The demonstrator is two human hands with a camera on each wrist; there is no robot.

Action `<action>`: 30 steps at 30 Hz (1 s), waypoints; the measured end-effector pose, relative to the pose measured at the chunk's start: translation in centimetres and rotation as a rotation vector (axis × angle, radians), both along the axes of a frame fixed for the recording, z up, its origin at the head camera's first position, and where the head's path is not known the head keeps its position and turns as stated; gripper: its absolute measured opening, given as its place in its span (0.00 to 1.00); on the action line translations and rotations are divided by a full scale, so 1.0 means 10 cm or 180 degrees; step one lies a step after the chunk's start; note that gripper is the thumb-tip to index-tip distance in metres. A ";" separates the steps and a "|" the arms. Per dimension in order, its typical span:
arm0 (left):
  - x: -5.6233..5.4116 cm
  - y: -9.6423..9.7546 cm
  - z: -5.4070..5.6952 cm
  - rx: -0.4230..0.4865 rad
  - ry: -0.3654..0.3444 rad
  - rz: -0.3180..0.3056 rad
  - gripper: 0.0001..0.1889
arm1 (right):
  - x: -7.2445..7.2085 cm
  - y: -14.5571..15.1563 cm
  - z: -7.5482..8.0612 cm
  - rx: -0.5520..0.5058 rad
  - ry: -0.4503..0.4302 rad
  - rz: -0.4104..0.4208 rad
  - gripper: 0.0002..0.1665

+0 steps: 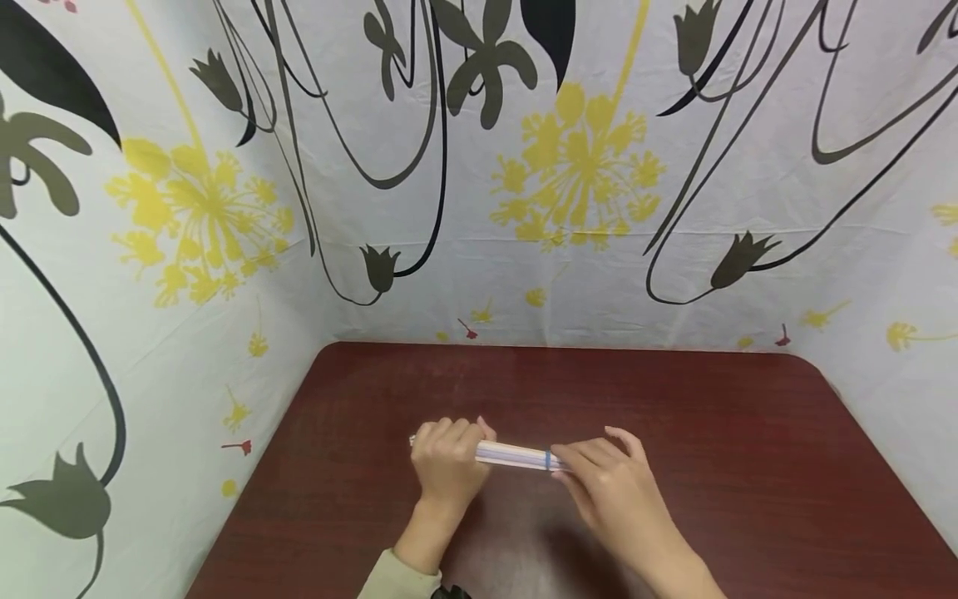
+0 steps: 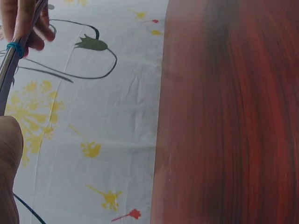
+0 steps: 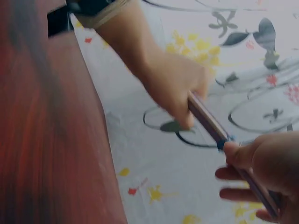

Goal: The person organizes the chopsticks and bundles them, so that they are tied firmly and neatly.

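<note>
A slim bundle of pale, pencil-like sticks (image 1: pixel 512 454) is held level above the table, with a blue elastic band (image 1: pixel 548 460) round it toward its right end. My left hand (image 1: pixel 449 462) grips the left part in a fist, a short tip poking out beyond it. In the right wrist view, my right hand (image 3: pixel 275 163) pinches the bundle, thumb at the blue band (image 3: pixel 224 142) and fingers behind. The left wrist view catches only a bit of the sticks (image 2: pixel 8 70) at its edge. What exactly the sticks are cannot be told.
The dark red-brown wooden table (image 1: pixel 359 391) has rounded far corners. A white cloth (image 1: pixel 464 216) printed with yellow flowers and dark stems hangs behind it and along its sides.
</note>
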State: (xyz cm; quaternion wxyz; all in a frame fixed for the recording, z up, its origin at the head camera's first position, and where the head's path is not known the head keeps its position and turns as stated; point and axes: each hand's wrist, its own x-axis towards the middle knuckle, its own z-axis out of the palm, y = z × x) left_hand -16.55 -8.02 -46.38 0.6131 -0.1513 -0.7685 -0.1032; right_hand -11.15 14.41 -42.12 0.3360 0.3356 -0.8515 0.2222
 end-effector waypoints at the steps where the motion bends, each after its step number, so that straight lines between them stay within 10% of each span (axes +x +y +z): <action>1: 0.01 0.01 0.00 0.0003 0.0010 -0.0009 0.21 | 0.02 -0.02 0.01 0.0025 0.0004 -0.0071 0.32; 16: 0.11 0.20 0.10 -0.0234 0.0167 -0.0187 0.21 | 0.10 -0.25 0.03 0.0416 -0.0218 -0.0211 0.22; 30: 0.10 0.06 0.06 -0.0120 -0.0042 -0.0072 0.21 | 0.07 -0.08 0.03 -0.0060 -0.0350 0.0224 0.16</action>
